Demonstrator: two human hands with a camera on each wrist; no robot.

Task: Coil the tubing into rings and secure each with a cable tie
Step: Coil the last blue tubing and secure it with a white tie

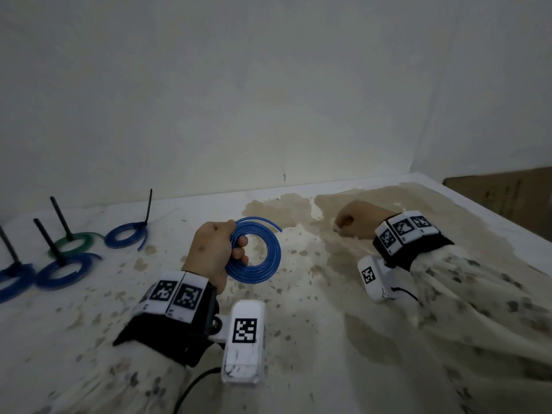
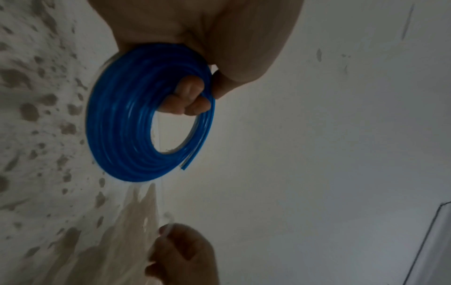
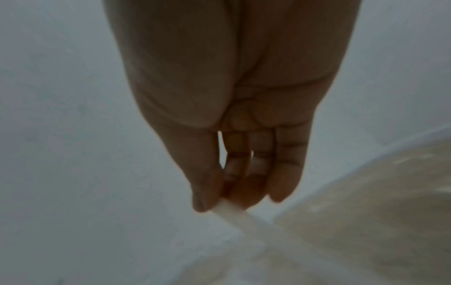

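Observation:
My left hand (image 1: 236, 248) grips a blue tubing coil (image 1: 260, 255) of several turns and holds it upright just above the table. Its fingers curl through the ring, and one loose tube end (image 1: 276, 227) sticks out at the top. In the left wrist view the coil (image 2: 117, 123) hangs below the palm with fingertips (image 2: 187, 102) inside the hole. My right hand (image 1: 340, 225) is at the right, apart from the coil. Its thumb and fingers pinch a white cable tie (image 3: 228, 211). In the left wrist view a thin pale strip (image 2: 160, 192) runs from that hand (image 2: 180, 254) towards the coil.
Four tied rings lie at the left, each with a black tie tail standing up: blue (image 1: 127, 234), green (image 1: 76, 242), blue (image 1: 64, 271) and blue (image 1: 13, 279). The stained table (image 1: 313, 324) meets a wall behind. A cardboard box (image 1: 507, 198) stands past the right edge.

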